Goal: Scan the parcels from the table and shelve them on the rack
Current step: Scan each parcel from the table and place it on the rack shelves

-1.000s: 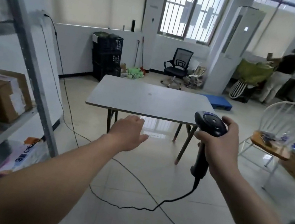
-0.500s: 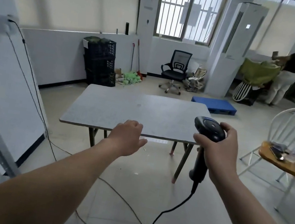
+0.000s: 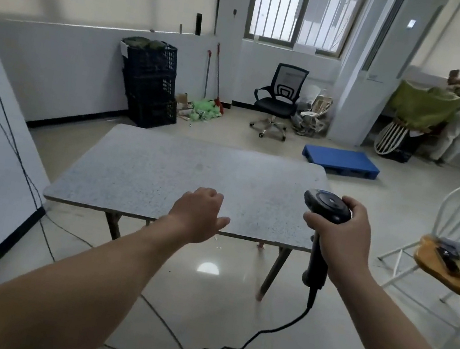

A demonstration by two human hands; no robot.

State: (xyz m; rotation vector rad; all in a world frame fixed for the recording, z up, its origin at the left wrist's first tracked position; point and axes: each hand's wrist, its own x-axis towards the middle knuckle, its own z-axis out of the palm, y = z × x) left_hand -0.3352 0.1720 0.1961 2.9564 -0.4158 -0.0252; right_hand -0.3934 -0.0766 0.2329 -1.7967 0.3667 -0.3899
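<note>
i'm looking into an office storeroom. stacked black crates (image 3: 149, 83), a swivel chair (image 3: 279, 97) and a blue pallet (image 3: 340, 160) are lining it.

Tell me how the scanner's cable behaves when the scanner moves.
Likely floppy: the cable sags from the scanner and loops across the floor. Probably light: the right hand holds the scanner up alone. Might snag the table leg nearby.

Bare left forearm (image 3: 80, 286) and bare right forearm (image 3: 394, 335) in shot, uncovered from the bottom edge right up to the wrists. Both stretched long by the wide lens. Bare left hand (image 3: 197, 214), bare right hand (image 3: 340, 237) too: smooth backs, knuckles and thumbs plainly showing.
</note>
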